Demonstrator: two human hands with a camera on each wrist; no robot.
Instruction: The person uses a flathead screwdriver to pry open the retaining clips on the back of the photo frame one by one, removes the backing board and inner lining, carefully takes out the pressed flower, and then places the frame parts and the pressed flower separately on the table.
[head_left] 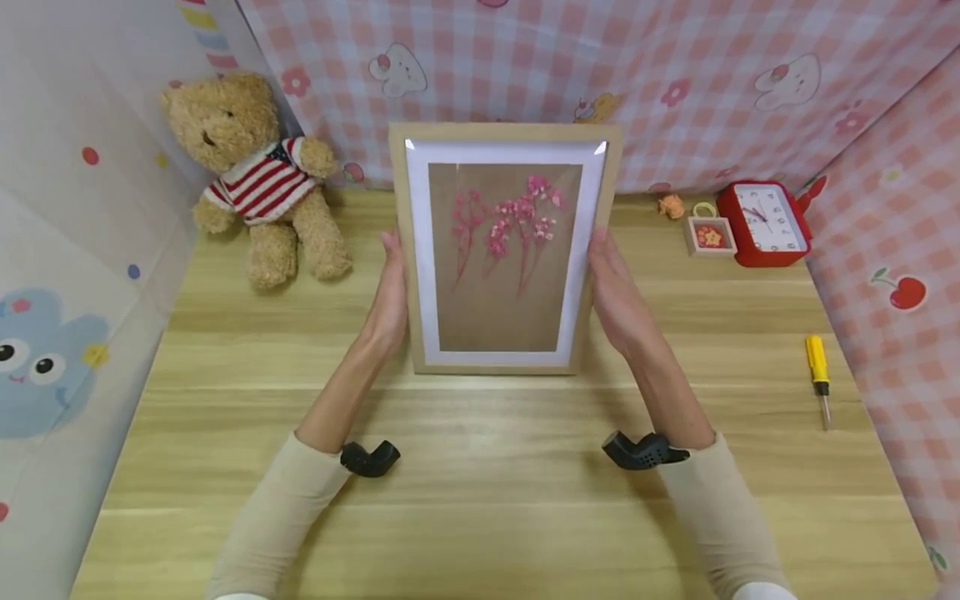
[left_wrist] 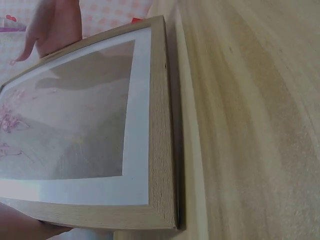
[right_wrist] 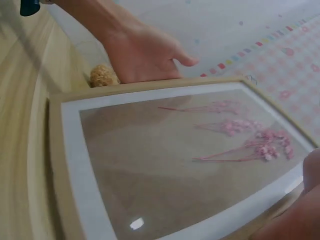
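A wooden picture frame [head_left: 495, 367] with a white mat stands upright, leaning slightly back, its lower edge close over the tabletop. Behind its clear cover are sprigs of pink dried flowers [head_left: 517, 217] on a brown backing. My left hand [head_left: 386, 304] holds the frame's left side, with the thumb pointing up along the edge. On the opposite side my right hand [head_left: 618, 296] holds it likewise. The fingers of both hands are hidden behind the frame. In the right wrist view the left palm [right_wrist: 142, 57] lies against the frame's side.
A teddy bear [head_left: 262, 179] in a striped top sits at the back left. A red clock [head_left: 765, 223], a small boxed star ornament [head_left: 710, 237] and an orange crumpled piece [head_left: 671, 207] are at the back right. A yellow-handled screwdriver [head_left: 818, 375] lies near the table's right edge.
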